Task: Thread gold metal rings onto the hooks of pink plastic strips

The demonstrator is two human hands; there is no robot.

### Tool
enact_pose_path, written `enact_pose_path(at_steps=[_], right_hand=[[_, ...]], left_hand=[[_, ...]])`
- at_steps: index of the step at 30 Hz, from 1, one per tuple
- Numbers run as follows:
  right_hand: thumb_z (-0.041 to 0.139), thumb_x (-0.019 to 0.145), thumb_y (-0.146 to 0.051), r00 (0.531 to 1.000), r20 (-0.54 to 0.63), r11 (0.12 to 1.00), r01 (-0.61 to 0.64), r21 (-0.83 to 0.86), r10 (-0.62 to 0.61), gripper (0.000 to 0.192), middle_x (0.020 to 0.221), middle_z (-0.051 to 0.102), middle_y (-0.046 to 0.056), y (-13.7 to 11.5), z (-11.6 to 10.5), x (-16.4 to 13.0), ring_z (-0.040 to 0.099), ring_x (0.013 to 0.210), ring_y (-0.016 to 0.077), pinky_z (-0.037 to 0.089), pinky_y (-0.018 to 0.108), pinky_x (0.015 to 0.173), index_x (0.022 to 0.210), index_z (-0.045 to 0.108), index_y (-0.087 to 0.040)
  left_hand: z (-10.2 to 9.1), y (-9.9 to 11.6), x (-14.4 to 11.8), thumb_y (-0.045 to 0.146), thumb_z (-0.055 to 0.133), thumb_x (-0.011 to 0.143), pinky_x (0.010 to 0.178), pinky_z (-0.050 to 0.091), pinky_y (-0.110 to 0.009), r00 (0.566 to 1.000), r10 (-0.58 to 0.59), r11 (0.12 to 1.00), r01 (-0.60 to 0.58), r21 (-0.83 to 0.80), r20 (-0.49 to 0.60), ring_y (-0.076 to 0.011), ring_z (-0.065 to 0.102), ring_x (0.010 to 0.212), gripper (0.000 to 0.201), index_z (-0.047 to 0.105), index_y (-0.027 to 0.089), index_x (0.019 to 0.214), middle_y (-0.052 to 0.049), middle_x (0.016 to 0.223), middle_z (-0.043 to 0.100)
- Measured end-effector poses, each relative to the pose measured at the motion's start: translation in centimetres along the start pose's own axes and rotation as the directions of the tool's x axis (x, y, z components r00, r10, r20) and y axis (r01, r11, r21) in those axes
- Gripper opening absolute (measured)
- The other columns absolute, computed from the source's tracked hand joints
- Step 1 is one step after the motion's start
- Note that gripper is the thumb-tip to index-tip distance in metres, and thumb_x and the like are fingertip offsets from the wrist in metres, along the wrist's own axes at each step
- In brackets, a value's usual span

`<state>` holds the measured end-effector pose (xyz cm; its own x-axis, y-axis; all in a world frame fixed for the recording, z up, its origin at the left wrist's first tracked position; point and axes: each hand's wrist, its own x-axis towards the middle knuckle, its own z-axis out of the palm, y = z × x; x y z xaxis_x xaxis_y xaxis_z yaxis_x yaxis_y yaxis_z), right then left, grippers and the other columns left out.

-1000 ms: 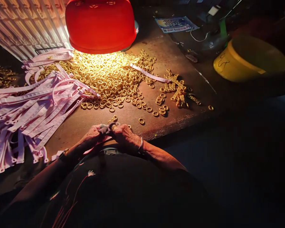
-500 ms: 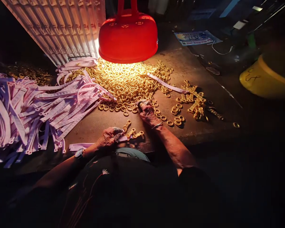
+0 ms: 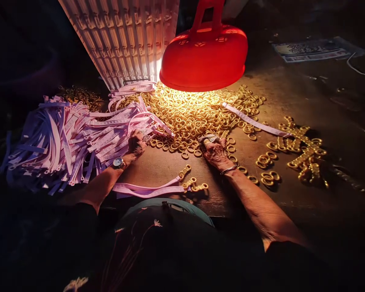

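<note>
Head: L hand (image 3: 136, 145) on pink straps (image 3: 79, 138).

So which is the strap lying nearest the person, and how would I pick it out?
Start at the red lamp and come down past the heap of gold rings to the table's near edge. There lies a pink strap, apart from the big pink pile, with gold rings threaded on its right end.

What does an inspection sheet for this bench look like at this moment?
Surface: dark worn bench, lit only under the lamp.
Job's things: rings heaped; straps piled left; one strap with rings near the front edge.
Clutter: ring bundles, leaflet.
Hands: left hand on the straps; right hand at the ring heap.
Cables: white wire, far right.
Surroundings: red lamp, ribbed panel; otherwise dark.
</note>
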<state>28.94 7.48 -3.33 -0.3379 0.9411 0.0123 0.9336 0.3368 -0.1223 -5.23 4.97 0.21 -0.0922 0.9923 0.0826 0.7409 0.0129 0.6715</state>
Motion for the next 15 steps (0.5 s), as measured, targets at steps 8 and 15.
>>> enact_pose_path(at_steps=[8, 15], right_hand=[[0.037, 0.095, -0.024, 0.999, -0.021, 0.999, -0.031, 0.014, 0.031, 0.039, 0.118, 0.066, 0.024, 0.0, -0.1, 0.6, 0.049, 0.113, 0.0359, 0.024, 0.044, 0.092, 0.112, 0.068, -0.009], [0.046, 0.091, -0.025, 0.994, 0.104, 0.994, -0.054, 0.099, 0.044, 0.029, 0.101, 0.070, 0.020, 0.6, -1.3, -0.1, 0.055, 0.098, 0.0303, 0.027, 0.042, 0.092, 0.104, 0.067, -0.010]], left_hand=[[0.1, 0.9, 1.4, 0.003, 0.050, 0.083, 0.091, 0.030, -0.038, 0.990, 0.125, 0.856, -0.144, 0.497, 0.072, -0.0263, 0.048, 0.110, 0.011, 0.057, 0.009, 0.089, -0.018, 0.117, 0.059], [-0.7, 1.5, 1.4, 0.005, 0.047, 0.089, 0.092, 0.029, -0.037, 0.985, 0.138, 0.946, -0.161, 0.281, 0.100, -0.0212, 0.043, 0.100, 0.021, 0.041, 0.018, 0.074, -0.011, 0.099, 0.057]])
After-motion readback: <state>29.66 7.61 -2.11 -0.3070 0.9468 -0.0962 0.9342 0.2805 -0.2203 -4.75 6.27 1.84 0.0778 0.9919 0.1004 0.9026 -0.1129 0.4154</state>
